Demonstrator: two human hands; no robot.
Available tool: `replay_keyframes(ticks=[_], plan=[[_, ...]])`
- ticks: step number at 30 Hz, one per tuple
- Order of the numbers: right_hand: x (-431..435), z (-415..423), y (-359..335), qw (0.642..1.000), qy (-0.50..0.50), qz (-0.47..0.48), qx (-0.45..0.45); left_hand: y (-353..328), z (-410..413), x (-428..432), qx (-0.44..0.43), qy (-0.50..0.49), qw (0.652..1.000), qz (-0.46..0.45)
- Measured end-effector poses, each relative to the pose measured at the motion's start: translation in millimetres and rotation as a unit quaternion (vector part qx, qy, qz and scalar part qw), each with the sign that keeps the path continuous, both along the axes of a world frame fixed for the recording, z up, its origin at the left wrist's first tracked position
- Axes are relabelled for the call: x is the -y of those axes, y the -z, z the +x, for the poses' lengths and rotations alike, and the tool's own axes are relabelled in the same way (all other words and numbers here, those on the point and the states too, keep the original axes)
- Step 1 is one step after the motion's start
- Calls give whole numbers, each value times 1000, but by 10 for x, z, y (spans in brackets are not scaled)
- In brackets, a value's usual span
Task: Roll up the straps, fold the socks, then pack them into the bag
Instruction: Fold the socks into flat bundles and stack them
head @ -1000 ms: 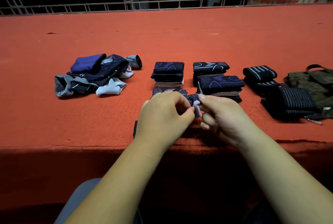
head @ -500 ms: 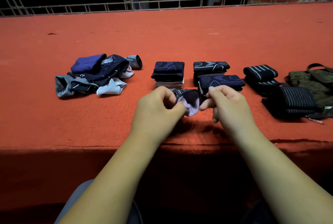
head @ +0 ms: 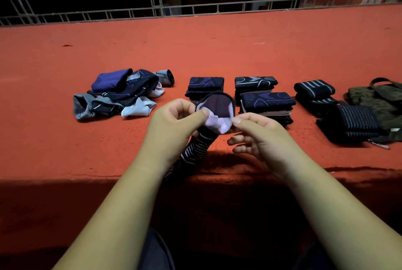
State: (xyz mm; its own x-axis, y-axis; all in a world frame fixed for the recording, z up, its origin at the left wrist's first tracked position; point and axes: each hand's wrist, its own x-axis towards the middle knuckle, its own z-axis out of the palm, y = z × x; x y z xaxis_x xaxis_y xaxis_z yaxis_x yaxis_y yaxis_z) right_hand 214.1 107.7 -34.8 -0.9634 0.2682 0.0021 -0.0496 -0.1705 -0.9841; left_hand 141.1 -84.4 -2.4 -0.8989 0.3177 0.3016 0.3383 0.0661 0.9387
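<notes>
Pinching the sock's (head: pixel 214 113) open cuff between them, both hands (head: pixel 217 127) hold it above the table edge

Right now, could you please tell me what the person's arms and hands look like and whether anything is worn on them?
Arms and hands are bare. The left hand and right hand carry no gloves or rings, and the fingers have short, plain nails. The left forearm and right forearm show no sleeves, watch or wristband within the frame.
</notes>
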Motion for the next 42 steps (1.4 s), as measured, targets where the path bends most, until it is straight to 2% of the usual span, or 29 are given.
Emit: replay_keyframes(ticks=[7,11,18,20,24,26,30,32,35,39,42], plan=[[166,260,-154,990,20,133,-34,-78,200,131,4,39,999,-29],[255,392,-216,982,58,177,-30,-151,340,212,-17,10,998,-54],[395,659,-399,936,163,302,-83,-334,604,357,-42,-45,998,-25],[435,719,-463,929,171,304,-124,-402,693,399,-62,-52,996,-28],[433,819,-553,955,111,230,-151,-542,817,468,-77,-47,996,-25],[441,833,-529,964,50,203,-163,-568,823,468,-46,-46,998,-6],[435,839,-390,963,-84,197,-167,-563,754,449,90,-37,992,79],[419,856,-357,951,-123,228,-165,-519,682,464,157,-28,982,99],[442,803,-304,941,-109,282,-154,-441,583,481,233,-2,965,116],[487,643,-176,963,-27,224,-149,-333,443,486,262,20,962,77],[472,530,-85,974,22,185,-131,-155,258,503,253,57,965,35]])
